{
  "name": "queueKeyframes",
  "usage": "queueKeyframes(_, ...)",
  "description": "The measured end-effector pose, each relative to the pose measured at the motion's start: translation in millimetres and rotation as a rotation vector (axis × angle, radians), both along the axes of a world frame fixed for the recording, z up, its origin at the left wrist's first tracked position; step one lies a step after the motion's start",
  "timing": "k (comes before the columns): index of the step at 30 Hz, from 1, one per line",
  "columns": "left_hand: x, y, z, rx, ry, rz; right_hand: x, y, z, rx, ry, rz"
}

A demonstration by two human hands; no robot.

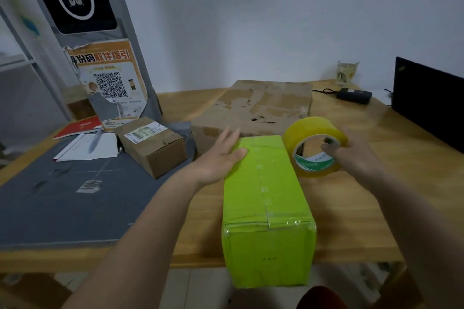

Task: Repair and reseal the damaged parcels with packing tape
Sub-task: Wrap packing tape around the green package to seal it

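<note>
A bright green parcel (266,198) lies lengthwise on the wooden table (351,198), its near end over the table's front edge, with clear tape along its top seam. My left hand (221,155) rests flat with straight fingers on the parcel's far left corner. My right hand (351,155) grips a yellowish roll of packing tape (313,145) standing on edge just right of the parcel, fingers hooked into its core. A large flat brown parcel (256,108) with torn holes lies behind. A small brown box (153,145) with a label sits to the left.
A grey cutting mat (62,203) covers the table's left part, with papers and a pen (93,144) on it. A poster with a QR code (110,85) leans on a metal rack. At the back right are a glass (347,71), a black adapter (354,95) and a laptop (426,100).
</note>
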State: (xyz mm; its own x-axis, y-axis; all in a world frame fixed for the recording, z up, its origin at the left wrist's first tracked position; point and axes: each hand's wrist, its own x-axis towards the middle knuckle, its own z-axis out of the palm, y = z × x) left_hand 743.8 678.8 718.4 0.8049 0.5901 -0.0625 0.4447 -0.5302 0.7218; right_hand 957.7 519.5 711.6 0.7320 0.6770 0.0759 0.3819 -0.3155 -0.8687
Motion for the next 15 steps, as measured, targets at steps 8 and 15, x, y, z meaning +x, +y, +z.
queueKeyframes(8, 44.3, -61.9, 25.5, 0.529, 0.475, -0.239, -0.4, 2.1, 2.0, -0.032, -0.096, -0.066)
queueKeyframes(15, 33.2, -62.0, 21.8, 0.513, 0.455, -0.186, -1.8, -0.5, -0.7, -0.071, -0.115, -0.047)
